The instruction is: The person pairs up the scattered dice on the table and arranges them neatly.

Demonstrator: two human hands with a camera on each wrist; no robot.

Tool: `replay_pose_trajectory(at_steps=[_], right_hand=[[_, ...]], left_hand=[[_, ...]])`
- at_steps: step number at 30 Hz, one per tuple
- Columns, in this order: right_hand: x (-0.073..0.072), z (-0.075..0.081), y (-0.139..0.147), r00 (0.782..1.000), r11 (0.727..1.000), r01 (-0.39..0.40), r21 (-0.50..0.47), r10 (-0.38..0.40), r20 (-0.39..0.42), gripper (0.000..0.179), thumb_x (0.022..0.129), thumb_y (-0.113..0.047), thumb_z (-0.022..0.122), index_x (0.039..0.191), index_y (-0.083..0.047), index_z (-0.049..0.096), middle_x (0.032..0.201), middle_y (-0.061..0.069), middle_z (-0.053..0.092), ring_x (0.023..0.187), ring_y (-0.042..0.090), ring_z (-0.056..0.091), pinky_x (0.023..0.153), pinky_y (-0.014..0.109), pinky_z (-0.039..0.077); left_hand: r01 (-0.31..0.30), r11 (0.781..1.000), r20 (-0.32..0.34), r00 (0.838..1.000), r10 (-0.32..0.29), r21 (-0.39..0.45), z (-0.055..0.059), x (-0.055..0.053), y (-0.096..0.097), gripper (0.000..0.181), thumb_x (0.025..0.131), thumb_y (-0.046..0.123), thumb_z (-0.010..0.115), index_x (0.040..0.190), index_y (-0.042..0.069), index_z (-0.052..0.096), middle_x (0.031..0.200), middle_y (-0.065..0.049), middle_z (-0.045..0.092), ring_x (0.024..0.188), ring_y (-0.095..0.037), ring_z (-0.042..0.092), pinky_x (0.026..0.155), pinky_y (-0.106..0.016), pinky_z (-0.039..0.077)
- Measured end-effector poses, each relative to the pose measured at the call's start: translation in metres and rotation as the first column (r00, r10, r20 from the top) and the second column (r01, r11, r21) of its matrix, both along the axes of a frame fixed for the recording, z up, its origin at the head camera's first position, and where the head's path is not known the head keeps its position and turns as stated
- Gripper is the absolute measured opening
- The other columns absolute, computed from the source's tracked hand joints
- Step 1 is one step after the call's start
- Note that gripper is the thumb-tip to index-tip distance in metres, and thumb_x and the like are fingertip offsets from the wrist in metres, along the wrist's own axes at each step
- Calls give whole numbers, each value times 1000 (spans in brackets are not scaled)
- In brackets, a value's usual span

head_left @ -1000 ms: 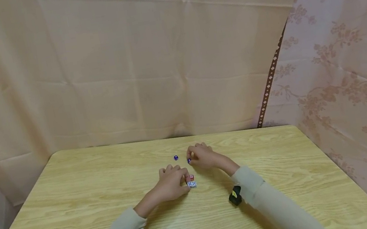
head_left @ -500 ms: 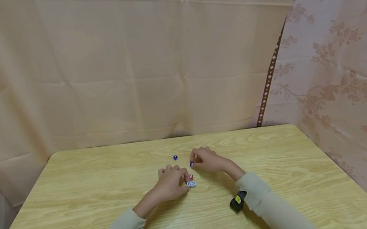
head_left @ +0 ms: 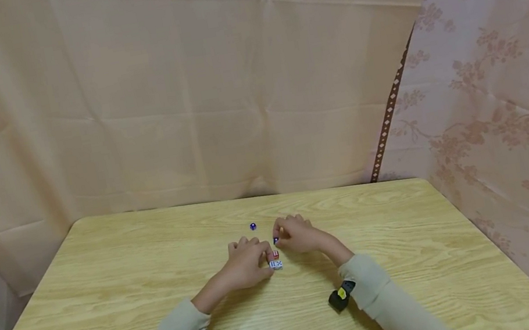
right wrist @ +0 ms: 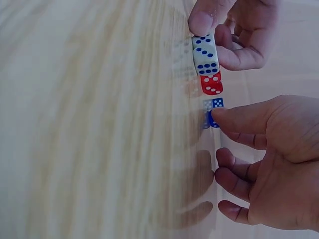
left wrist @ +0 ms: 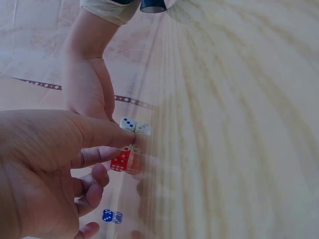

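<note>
My left hand [head_left: 246, 263] rests at the middle of the table, its thumb and forefinger gripping a white die [left wrist: 128, 123]. In the head view two white dice [head_left: 276, 265] stand side by side, with a red die [head_left: 275, 254] just beyond them. The right hand [head_left: 298, 234] pinches a blue die [head_left: 275, 240] between thumb and fingers, low over the table and just past the red die. Its thumb covers part of that blue die [right wrist: 218, 103] in the right wrist view. A second blue die [head_left: 253, 226] lies farther back, left of the right hand.
The wooden table [head_left: 127, 260] has a glossy top that mirrors the dice. A beige curtain [head_left: 212, 109] hangs behind its far edge, and a flowered curtain [head_left: 506, 87] runs along the right. Each wrist carries a small black camera [head_left: 340, 299].
The right hand has drawn the pinched blue die nearer to me, toward the red die. My left hand, the white and red dice and the far blue die stay where they were.
</note>
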State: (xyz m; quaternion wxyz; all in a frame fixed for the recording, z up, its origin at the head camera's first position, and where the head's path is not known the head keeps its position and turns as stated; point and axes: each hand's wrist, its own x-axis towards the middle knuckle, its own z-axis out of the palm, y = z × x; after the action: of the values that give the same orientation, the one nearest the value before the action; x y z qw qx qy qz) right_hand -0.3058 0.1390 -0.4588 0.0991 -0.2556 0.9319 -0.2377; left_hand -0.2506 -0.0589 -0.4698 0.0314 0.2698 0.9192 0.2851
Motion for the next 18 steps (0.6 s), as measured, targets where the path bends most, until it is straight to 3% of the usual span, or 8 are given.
replay_pose_trajectory(at_steps=[18], right_hand=[[1,0,-4,1000,999,-13,-31,13,12,9,96,-13,67,102,-14,61,87,4,53,88,22,41,80,41,25]], left_hand=[[6,1000,23,1000,-6,17,1,0,0,15,86,15,78,90,17,64,83,-2,51,83,-21,36,83,-48,21]])
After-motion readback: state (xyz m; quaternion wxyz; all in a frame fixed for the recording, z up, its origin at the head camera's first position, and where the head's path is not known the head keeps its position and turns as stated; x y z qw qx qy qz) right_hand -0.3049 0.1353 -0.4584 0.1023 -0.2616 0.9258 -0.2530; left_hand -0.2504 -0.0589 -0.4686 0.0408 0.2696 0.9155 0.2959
